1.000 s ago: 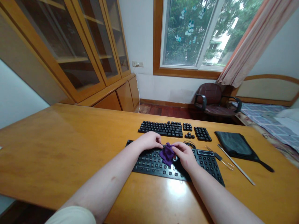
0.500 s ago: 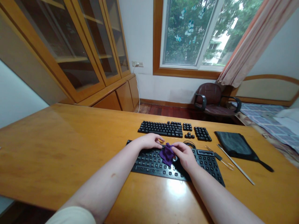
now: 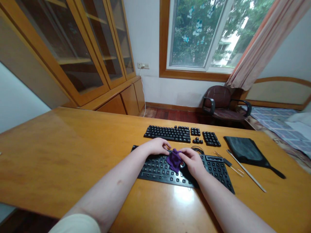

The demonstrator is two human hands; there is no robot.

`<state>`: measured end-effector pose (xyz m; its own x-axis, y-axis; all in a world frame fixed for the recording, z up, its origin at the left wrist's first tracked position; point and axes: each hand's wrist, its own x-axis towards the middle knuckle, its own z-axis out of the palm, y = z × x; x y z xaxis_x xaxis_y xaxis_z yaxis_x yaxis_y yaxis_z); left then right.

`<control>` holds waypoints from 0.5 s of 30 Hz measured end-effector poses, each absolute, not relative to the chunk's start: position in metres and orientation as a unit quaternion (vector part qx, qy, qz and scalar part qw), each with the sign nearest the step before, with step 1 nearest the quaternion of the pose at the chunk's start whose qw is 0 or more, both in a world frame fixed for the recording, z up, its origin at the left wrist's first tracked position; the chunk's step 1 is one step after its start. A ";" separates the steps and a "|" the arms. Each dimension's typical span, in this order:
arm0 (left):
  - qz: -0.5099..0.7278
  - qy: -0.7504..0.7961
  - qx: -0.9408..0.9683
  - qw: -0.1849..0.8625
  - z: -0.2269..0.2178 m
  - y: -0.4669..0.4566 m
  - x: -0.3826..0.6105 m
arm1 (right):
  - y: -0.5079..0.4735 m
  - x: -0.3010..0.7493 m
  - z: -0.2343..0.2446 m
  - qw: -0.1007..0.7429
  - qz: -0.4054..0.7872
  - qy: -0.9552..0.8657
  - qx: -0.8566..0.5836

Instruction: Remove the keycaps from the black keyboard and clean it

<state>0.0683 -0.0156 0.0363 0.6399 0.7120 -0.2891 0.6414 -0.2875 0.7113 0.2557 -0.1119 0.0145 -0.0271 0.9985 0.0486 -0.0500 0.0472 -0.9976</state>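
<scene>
A black keyboard base [image 3: 159,169] with its keycaps removed lies flat on the wooden desk [image 3: 80,142]. My right hand [image 3: 193,160] pinches a purple cloth [image 3: 174,160] between thumb and fingers, over the middle of the base. The cloth hangs bunched and touches the key switches. Beside it, at the base's far edge, my left hand [image 3: 159,146] rests with bent fingers apart, holding nothing that I can see. Its fingertips are close to the cloth. Behind both hands, the loose black keycaps [image 3: 167,133] are laid out in keyboard order.
Right of the base lie a wire keycap puller [image 3: 230,164], a thin pale stick [image 3: 246,171] and a black pouch [image 3: 245,150] with a strap. A coiled cable [image 3: 198,149] sits behind the base. Beyond the desk stand an office chair [image 3: 220,102] and a glass-door cabinet [image 3: 104,58].
Hardly anything differs. The whole view has shifted very slightly; both hands and the purple cloth keep nearly the same place over the keyboard base.
</scene>
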 end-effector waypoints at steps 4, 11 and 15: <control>0.070 0.451 0.820 0.344 0.048 -0.021 0.065 | -0.112 0.256 0.015 0.519 0.506 -0.510 -0.463; 0.134 0.529 0.822 0.165 0.061 0.008 0.082 | -0.112 0.257 0.012 0.521 0.513 -0.509 -0.454; 0.136 0.547 0.814 0.141 0.057 0.042 0.107 | -0.112 0.258 0.009 0.519 0.516 -0.509 -0.453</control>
<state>0.1072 0.0420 0.0574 0.3640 0.9289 0.0680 0.8520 -0.3616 0.3785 0.2575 -0.1118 0.0086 -0.0519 0.9968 0.0607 -0.0747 0.0567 -0.9956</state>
